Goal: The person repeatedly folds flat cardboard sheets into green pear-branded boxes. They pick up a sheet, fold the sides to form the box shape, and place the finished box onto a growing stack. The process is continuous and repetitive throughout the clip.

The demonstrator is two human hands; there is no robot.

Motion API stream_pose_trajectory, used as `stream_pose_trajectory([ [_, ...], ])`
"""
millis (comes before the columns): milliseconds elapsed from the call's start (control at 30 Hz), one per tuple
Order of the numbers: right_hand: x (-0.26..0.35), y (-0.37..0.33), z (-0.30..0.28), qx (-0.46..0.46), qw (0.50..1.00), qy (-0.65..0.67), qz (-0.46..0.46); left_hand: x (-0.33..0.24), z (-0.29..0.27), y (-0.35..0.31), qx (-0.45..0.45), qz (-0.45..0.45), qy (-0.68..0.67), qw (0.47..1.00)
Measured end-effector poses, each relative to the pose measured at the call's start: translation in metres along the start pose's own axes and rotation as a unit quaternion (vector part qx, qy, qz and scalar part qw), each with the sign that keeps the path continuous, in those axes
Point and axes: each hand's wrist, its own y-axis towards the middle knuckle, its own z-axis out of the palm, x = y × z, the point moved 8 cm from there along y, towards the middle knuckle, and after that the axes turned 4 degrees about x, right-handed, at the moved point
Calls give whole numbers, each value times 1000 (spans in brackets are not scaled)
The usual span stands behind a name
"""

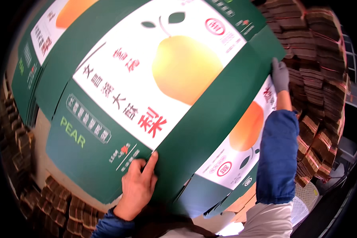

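A large green flattened cardboard box [222, 91] fills the middle, printed with a yellow fruit on a white panel and a second orange fruit on the side panel. My bare left hand [139, 184] rests on its near part, index finger stretched along a panel corner and the other fingers curled; nothing is held in it. At the box's right edge is my right hand [281, 75], in a grey glove, its fingers wrapped over the border and the thumb hidden. Dark blue sleeves cover both forearms.
Another stack of green printed flattened boxes [25, 85] lies at the left. Tied bundles of brown cardboard [317, 67] are piled along the right, with more brown bundles [65, 208] at the lower left. A pale perforated plastic item [303, 200] stands at the lower right.
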Motion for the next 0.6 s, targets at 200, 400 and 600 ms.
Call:
stream_pose_trajectory([
  [200,0,-14,-12,-29,990,133,30,0,4,2,-2,-2,6,1000],
  [400,-3,-21,-12,-12,982,185,39,2,3,2,0,3,1,1000],
  [600,9,-25,-6,5,979,200,35,6,3,2,3,-6,-8,1000],
])
